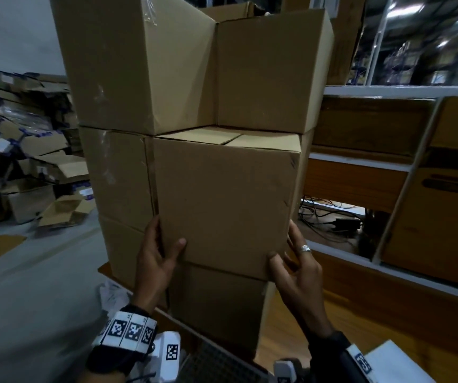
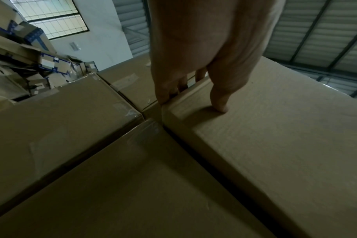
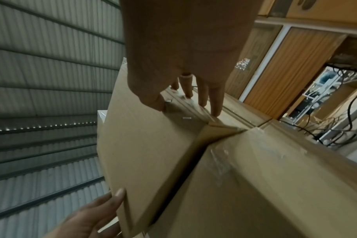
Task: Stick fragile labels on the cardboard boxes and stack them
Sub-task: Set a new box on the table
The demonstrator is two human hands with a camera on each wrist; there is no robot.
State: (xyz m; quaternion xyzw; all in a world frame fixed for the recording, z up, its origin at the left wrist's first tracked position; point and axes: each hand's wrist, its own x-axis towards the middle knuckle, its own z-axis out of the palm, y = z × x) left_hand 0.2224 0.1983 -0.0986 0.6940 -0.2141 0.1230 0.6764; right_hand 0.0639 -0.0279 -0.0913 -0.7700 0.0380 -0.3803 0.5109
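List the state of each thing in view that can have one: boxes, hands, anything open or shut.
Front box: flaps closed, held at both lower corners, no label visible on its facing side.
Left hand: grips the box's lower left edge.
Right hand: grips the lower right corner.
Upper boxes: closed, stacked.
Box beneath: closed.
Floor cartons: open, crumpled, heaped.

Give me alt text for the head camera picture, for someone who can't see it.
Two bare hands hold a plain cardboard box by its lower corners, left hand and right hand, against a stack of boxes. Crushed cartons lie at left, wooden shelving at right.
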